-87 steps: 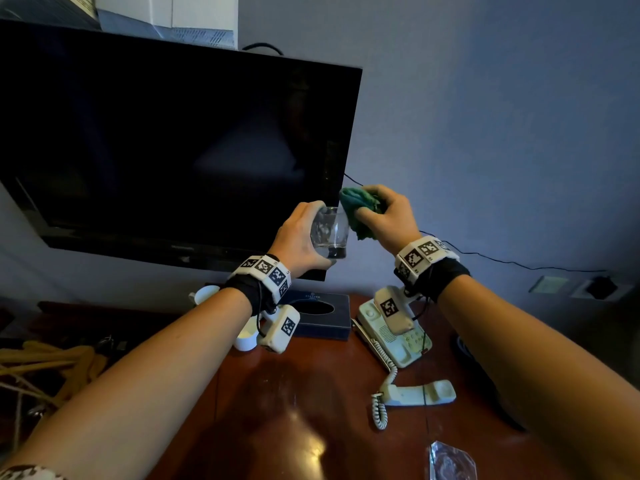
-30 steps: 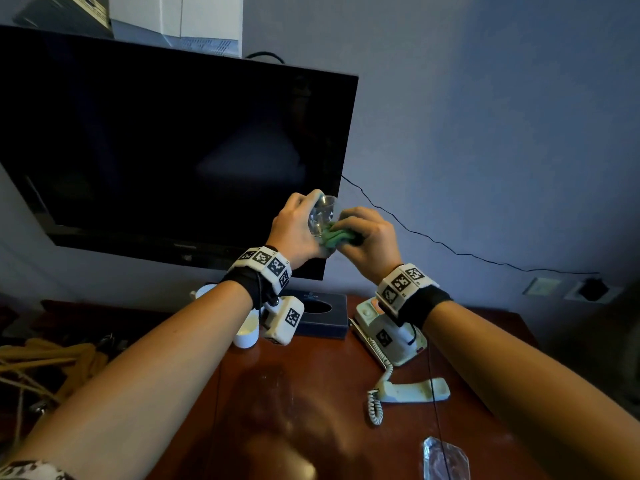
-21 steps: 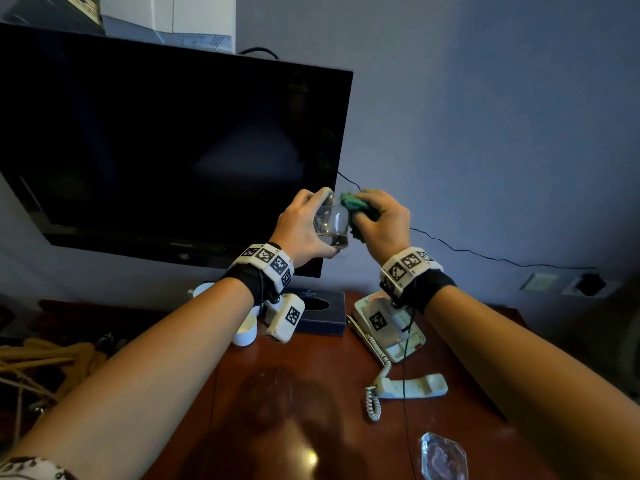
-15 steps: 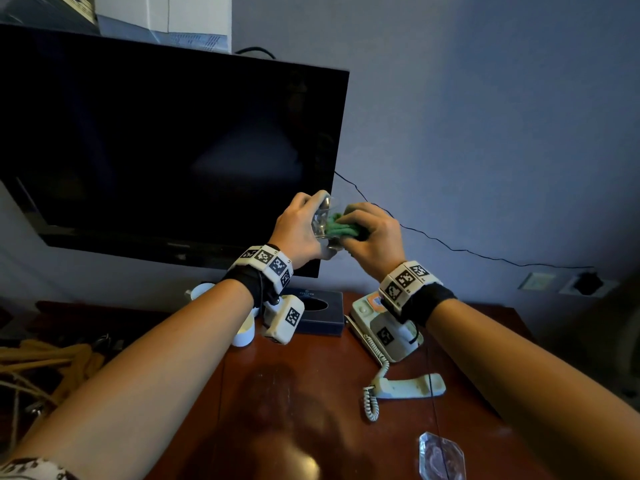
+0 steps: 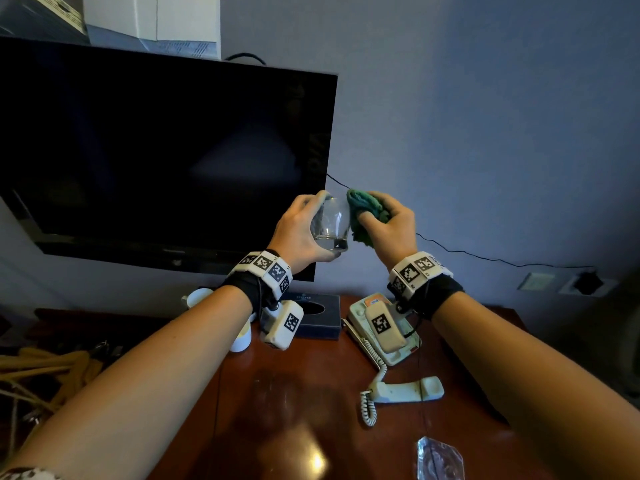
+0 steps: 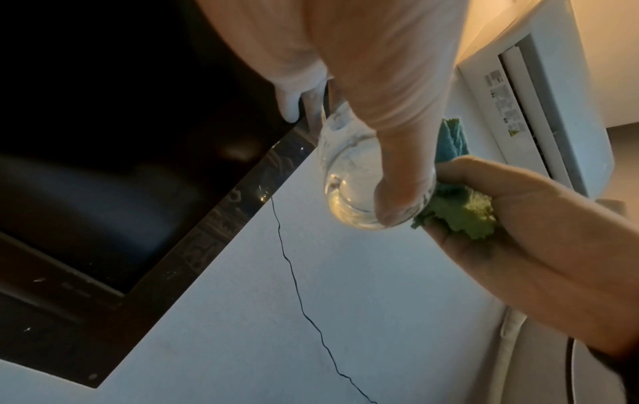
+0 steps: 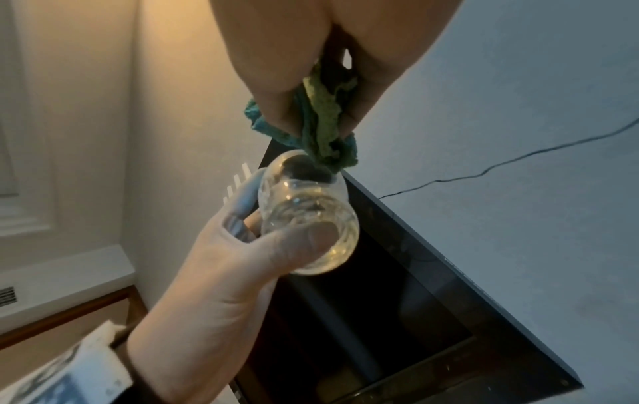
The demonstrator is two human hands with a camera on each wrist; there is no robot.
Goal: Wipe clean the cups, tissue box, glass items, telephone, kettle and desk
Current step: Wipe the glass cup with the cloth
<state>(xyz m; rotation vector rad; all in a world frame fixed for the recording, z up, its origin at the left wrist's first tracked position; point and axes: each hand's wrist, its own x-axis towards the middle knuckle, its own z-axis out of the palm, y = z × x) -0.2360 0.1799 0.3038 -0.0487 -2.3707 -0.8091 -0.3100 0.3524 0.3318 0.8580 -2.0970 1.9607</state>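
A clear drinking glass (image 5: 330, 225) (image 6: 349, 175) (image 7: 307, 218) is held up at chest height in front of the television. My left hand (image 5: 301, 230) (image 7: 242, 246) grips it around the body, thumb near the base. My right hand (image 5: 388, 225) (image 6: 518, 224) holds a bunched green cloth (image 5: 363, 209) (image 6: 460, 210) (image 7: 325, 128) against the glass's rim and right side. On the desk (image 5: 294, 410) below lie a dark tissue box (image 5: 311, 315), a pale telephone base (image 5: 381, 327) with its handset (image 5: 405, 389) off the cradle, and white cups (image 5: 239, 337).
A black television (image 5: 156, 161) hangs on the wall just left of my hands. A faceted glass item (image 5: 440, 459) lies at the desk's front right. Wooden hangers (image 5: 41, 368) lie to the left. A thin cable (image 5: 467, 254) runs along the wall to sockets (image 5: 585, 282).
My right hand and the cloth went from inside the tilted glass up to its rim and right side. The glass turned back upright. This in-and-out wiping repeats over the earlier frames.
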